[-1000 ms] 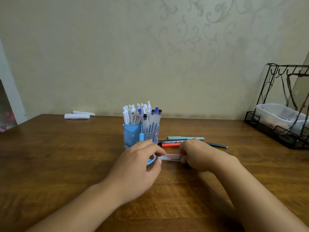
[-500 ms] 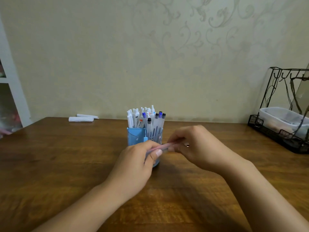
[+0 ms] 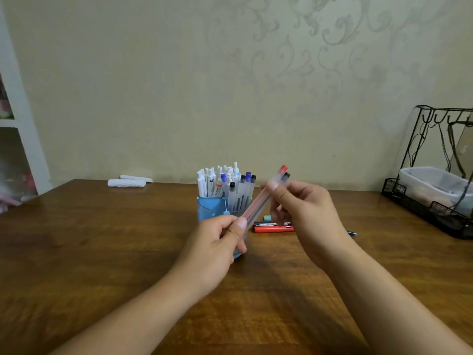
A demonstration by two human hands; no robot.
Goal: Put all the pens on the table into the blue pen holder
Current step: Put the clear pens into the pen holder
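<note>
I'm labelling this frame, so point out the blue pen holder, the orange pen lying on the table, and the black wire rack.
blue pen holder [image 3: 210, 209]: head view, left front wall.
orange pen [image 3: 272, 229]: head view, middle of its barrel.
black wire rack [image 3: 419, 213]: head view, front base edge.

We count two hands: a left hand and a right hand. Between them we see two translucent pens, one red-capped and one black-capped. One blue pen holder stands on the one desk, packed with too many pens for us to count. At least four loose pens lie behind the hands, partly hidden. We see two white rolls, one wire rack and one plastic tub.
</note>
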